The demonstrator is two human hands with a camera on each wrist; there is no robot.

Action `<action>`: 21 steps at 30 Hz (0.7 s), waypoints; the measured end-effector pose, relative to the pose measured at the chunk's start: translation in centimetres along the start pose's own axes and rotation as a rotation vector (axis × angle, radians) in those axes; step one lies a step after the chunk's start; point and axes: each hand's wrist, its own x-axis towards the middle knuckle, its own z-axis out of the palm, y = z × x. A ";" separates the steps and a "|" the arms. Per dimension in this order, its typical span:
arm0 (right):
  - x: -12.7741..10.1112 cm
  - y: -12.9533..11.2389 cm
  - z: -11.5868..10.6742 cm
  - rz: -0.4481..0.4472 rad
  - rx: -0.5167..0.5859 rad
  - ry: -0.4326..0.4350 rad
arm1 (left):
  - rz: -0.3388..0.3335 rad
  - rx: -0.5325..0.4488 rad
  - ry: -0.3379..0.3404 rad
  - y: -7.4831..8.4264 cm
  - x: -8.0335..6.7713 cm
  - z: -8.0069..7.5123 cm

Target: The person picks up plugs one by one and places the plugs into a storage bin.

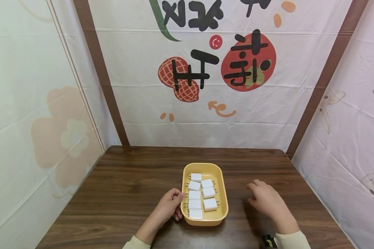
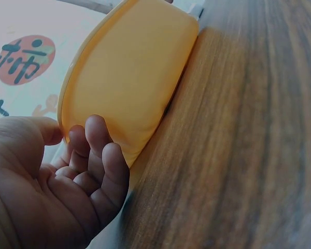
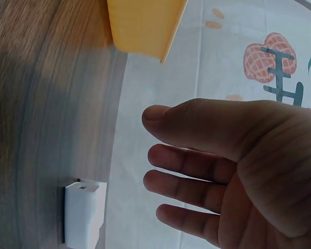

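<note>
A yellow plastic tray (image 1: pixel 205 222) sits on the table with several white charger plugs (image 1: pixel 194 195) inside, their metal prongs pointing sideways. My left hand (image 1: pixel 169 204) holds the tray at its left rim. In the left wrist view, the left thumb is at the tray's (image 2: pixel 129 67) rim and the curled fingers lie against its outer wall. My right hand (image 1: pixel 268 200) is to the right of the tray, apart from it. Its fingers (image 3: pixel 189 161) are loosely extended and hold nothing in the right wrist view. Near them, a white charger plug (image 3: pixel 83 212) with a small port lies on the table, hidden in the head view.
The dark wood-grain table (image 1: pixel 143 169) has a printed white cloth (image 1: pixel 137 103) hanging behind it, with more cloth at both sides. A black band (image 1: pixel 269 241) is at the right sleeve.
</note>
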 end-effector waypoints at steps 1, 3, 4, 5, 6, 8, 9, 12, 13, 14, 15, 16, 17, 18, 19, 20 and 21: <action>0.0 0.1 0.1 0.002 -0.002 -0.003 | 0.000 0.000 0.000 0.0 0.0 0.0; 0.0 0.2 0.3 0.000 -0.003 -0.009 | -0.001 0.000 0.000 -0.1 0.0 0.0; 0.1 0.2 0.5 -0.002 -0.004 -0.011 | 0.000 0.001 0.000 -0.1 0.0 0.0; 0.1 0.3 0.6 -0.002 -0.006 -0.011 | 0.001 0.001 -0.001 -0.1 0.1 0.0; 0.1 0.3 0.8 -0.002 -0.007 -0.009 | 0.002 0.001 -0.001 -0.1 0.1 0.0; 0.0 0.5 1.0 0.003 -0.011 -0.005 | 0.003 0.002 -0.004 -0.1 0.1 0.0; 0.0 0.5 1.0 0.007 -0.012 -0.002 | 0.003 0.001 -0.006 -0.1 0.1 0.0; 0.0 0.8 1.1 0.015 -0.013 0.002 | 0.004 0.002 -0.006 0.0 0.0 0.1; 0.0 0.9 1.1 0.015 -0.014 0.003 | 0.004 0.003 -0.006 0.0 0.0 0.1; 0.0 0.9 1.2 0.014 -0.016 0.006 | 0.004 0.002 -0.006 0.0 0.0 0.1; 0.0 1.0 1.2 0.013 -0.017 0.012 | 0.005 0.002 -0.006 0.1 0.0 0.1; 0.0 1.1 1.3 0.011 -0.019 0.018 | 0.006 0.002 -0.005 0.1 -0.1 0.1; 0.0 1.1 1.4 0.011 -0.021 0.027 | 0.009 0.002 -0.006 0.1 -0.1 0.1; 0.0 1.2 1.5 0.010 -0.025 0.035 | 0.010 0.001 -0.005 0.1 -0.1 0.1; -0.1 1.3 1.6 0.014 -0.027 0.043 | 0.010 0.000 -0.006 0.1 -0.1 0.1; -0.1 1.3 1.7 0.021 -0.029 0.047 | 0.010 -0.001 -0.006 0.1 -0.1 0.1; -0.1 1.3 1.8 0.032 -0.031 0.047 | 0.009 -0.002 -0.007 0.1 -0.1 0.1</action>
